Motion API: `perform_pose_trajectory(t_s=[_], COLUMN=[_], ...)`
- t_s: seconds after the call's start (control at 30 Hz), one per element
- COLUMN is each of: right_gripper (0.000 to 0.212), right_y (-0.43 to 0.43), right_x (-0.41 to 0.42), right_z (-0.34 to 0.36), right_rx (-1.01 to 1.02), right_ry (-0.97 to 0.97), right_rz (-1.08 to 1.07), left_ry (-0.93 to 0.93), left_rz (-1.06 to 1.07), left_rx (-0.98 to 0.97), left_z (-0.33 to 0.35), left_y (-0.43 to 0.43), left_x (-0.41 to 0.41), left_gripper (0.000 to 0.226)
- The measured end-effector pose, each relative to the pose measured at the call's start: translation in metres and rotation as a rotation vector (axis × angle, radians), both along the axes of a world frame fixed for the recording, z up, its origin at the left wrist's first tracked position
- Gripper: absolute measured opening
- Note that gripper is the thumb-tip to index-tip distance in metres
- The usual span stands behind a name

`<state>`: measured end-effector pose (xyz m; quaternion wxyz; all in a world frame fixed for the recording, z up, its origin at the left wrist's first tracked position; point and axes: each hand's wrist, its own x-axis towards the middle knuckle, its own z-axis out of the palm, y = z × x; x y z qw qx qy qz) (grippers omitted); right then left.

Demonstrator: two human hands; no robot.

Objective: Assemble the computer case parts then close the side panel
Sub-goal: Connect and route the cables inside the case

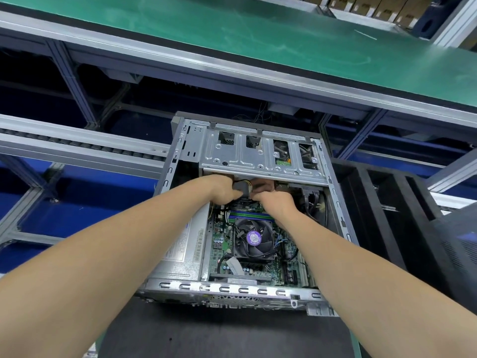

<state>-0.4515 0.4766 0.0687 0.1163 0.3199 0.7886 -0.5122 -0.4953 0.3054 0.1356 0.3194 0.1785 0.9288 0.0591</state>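
An open metal computer case (232,286) lies on its side on a black mat, motherboard and a black CPU fan (254,239) with a purple label showing. A silver drive cage (260,153) spans the far end. Just below the cage, my left hand (223,188) grips a grey cable connector (241,188) with yellow wires. My right hand (277,202) reaches in beside it, fingers curled at the same connector; what exactly they pinch is hidden. A silver power supply (180,249) fills the case's left side.
A black panel (402,215) with raised ribs lies right of the case. A roller conveyor rail (77,146) runs at left. A green-topped bench (258,29) stands beyond, with cardboard boxes (361,6) on a shelf behind it.
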Motion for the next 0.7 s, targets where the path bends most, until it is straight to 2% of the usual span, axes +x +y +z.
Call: perform_pose_trajectory(t_s=[0.1,0.13,0.2,0.3,0.47,0.53,0.63,0.67,0.7], right_gripper=[0.023,0.021,0.016,0.033,0.033,0.035,0.021,0.030,0.046], right_y=[0.001,0.002,0.004,0.004,-0.004,-0.006,-0.009,-0.007,-0.006], right_x=[-0.003,-0.004,-0.005,-0.005,-0.003,-0.005,-0.001,0.000,-0.002], right_z=[0.002,-0.001,-0.004,-0.003,0.005,0.007,0.014,0.016,0.013], right_rx=[-0.062,-0.016,0.015,-0.038,0.065,0.055,0.032,0.029,0.121], right_ry=[0.009,0.023,0.025,0.052,0.034,0.014,0.030,0.043,0.031], right_rz=[0.027,0.038,0.080,0.029,0.088,0.087,-0.020,-0.090,-0.031], left_ry=[0.002,0.023,-0.010,-0.030,-0.004,0.002,0.028,0.030,0.034], left_rz=[-0.105,-0.126,-0.073,-0.034,0.043,0.061,0.040,0.014,-0.021], left_rx=[-0.092,-0.120,-0.128,-0.103,-0.012,0.024,-0.010,-0.016,-0.033], left_z=[0.000,-0.002,0.001,-0.001,-0.004,-0.001,-0.001,-0.001,-0.002], left_y=[0.007,0.009,0.011,0.014,0.014,0.013,0.013,0.013,0.013], left_x=[0.003,0.002,0.002,0.001,-0.003,-0.004,-0.003,-0.003,-0.002], left_gripper=[0.060,0.061,0.063,0.060,0.035,0.041,0.045,0.049,0.054])
